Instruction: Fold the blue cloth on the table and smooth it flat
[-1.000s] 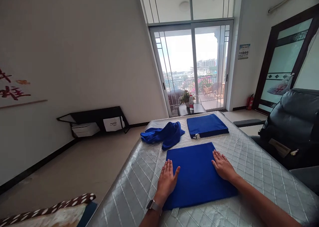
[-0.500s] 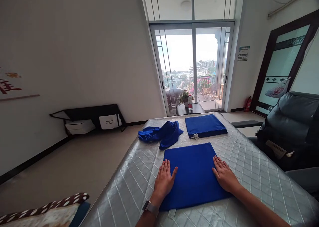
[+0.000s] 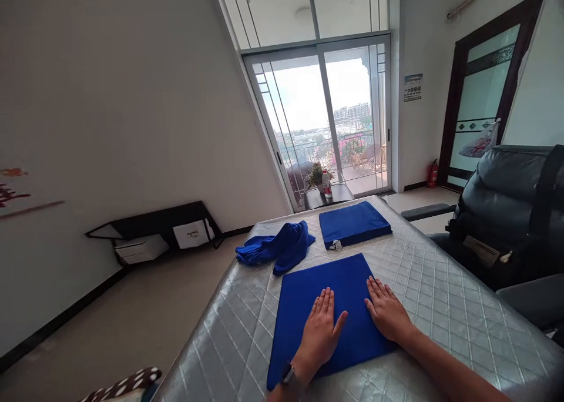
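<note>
A flat blue cloth (image 3: 291, 308), spread as a rectangle, lies in front of me on a silvery quilted mattress (image 3: 233, 320). On the cloth's middle rests my left hand (image 3: 321, 331), palm down with the fingers stretched out; a watch is on that wrist. My right hand (image 3: 388, 311) lies flat along the cloth's right edge, thumb pointing inward. Neither hand grips anything. Beyond the cloth, a neat stack of folded blue cloths (image 3: 355, 223) with a white tag sits at the far end. To its left is a crumpled blue cloth (image 3: 279, 246).
A black chair (image 3: 506, 208) stands along the right side. Past the mattress, a small table (image 3: 328, 197) holds a plant and a bottle (image 3: 326, 184) before glass sliding doors. A low black rack (image 3: 154, 223) lines the left wall. Polka-dot fabric (image 3: 127, 384) shows at lower left.
My left hand has slid from the cloth's left edge to its middle. My right hand stays on the right edge. The whole view has tilted and shifted a little.
</note>
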`<state>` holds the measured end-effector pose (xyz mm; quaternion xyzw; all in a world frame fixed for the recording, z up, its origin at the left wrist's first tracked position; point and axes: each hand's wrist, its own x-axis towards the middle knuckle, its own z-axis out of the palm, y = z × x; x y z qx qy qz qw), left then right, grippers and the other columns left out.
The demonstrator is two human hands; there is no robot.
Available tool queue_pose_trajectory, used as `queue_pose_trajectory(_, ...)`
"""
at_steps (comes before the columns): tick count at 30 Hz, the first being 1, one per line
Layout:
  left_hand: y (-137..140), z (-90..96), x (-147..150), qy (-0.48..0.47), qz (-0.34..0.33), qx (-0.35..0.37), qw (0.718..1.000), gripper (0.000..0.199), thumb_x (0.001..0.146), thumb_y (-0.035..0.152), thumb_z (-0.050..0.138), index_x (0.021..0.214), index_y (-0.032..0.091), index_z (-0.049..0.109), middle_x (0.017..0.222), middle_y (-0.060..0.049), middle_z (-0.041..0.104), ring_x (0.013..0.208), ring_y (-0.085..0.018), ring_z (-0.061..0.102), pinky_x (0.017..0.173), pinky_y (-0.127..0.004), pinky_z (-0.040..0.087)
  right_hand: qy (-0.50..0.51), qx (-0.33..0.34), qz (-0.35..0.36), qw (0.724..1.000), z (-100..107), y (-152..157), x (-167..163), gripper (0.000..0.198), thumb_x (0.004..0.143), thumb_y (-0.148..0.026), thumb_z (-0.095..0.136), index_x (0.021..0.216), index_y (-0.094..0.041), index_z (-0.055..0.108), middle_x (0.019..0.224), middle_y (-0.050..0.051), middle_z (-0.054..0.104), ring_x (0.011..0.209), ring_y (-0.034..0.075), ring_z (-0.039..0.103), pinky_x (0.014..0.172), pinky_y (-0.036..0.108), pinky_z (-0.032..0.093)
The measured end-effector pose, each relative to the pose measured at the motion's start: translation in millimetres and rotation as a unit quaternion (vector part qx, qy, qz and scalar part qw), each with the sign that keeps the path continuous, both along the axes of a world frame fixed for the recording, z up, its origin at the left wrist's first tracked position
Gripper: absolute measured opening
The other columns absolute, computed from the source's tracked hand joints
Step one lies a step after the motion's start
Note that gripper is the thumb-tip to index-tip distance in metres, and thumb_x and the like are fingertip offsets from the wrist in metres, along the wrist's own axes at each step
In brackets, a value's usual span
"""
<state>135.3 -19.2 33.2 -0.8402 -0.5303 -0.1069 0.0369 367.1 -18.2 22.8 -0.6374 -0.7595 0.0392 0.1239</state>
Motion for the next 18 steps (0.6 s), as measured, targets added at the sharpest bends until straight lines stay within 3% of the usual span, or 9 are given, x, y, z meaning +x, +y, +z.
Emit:
queue_pose_trajectory(4, -2.9, 9.1, 74.0, -0.024, -0.071, -0.019, 0.997, 0.067, 0.105, 0.05, 0.01, 0.156, 0.01, 0.03, 0.162, -0.011, 0.031, 0.152, -0.024, 0.022, 0.122, -0.044, 0.029, -0.017, 0.011, 0.009, 1.0, -3.2, -1.2, 2.0, 0.061, 0.102, -0.037, 0.024, 0.156, -0.01, 0.031, 0.163, 0.011, 0.024, 0.151, 0.023, 0.017, 0.123, 0.043, 0.018)
queue_pose_trajectory(8, -1.0, 5.5, 96.8, -0.045, -0.079, -0.023, 0.996, 0.065, 0.106, 0.048, 0.009, 0.157, 0.012, 0.027, 0.163, -0.009, 0.029, 0.152, -0.023, 0.018, 0.124, -0.045, 0.026, -0.026, 0.018, 0.026, 0.999, -6.0, -1.3, 3.6, 0.059, 0.099, -0.029, 0.028, 0.156, -0.013, 0.033, 0.164, 0.008, 0.023, 0.151, 0.023, 0.017, 0.123, 0.042, 0.018)
queue_pose_trajectory(12, 2.6, 0.5, 63.2, -0.02, -0.032, -0.033, 0.999, 0.069, 0.105, 0.053, 0.012, 0.156, 0.01, 0.031, 0.162, -0.012, 0.031, 0.152, -0.024, 0.021, 0.123, -0.045, 0.028, -0.003, 0.009, 0.01, 1.0, -4.1, 0.5, 2.9, 0.062, 0.101, -0.038, 0.024, 0.155, -0.008, 0.032, 0.163, 0.011, 0.024, 0.151, 0.023, 0.018, 0.123, 0.044, 0.018)
queue_pose_trajectory(18, -4.9, -9.3, -42.1, 0.009, 0.076, -0.047, 0.996, 0.074, 0.103, 0.06, 0.017, 0.155, 0.009, 0.03, 0.162, -0.014, 0.028, 0.15, -0.026, 0.024, 0.123, -0.047, 0.028, 0.006, 0.0, -0.001, 1.0, -3.8, 2.7, 1.0, 0.063, 0.102, -0.039, 0.022, 0.156, -0.007, 0.029, 0.164, 0.01, 0.022, 0.152, 0.022, 0.016, 0.124, 0.043, 0.016)
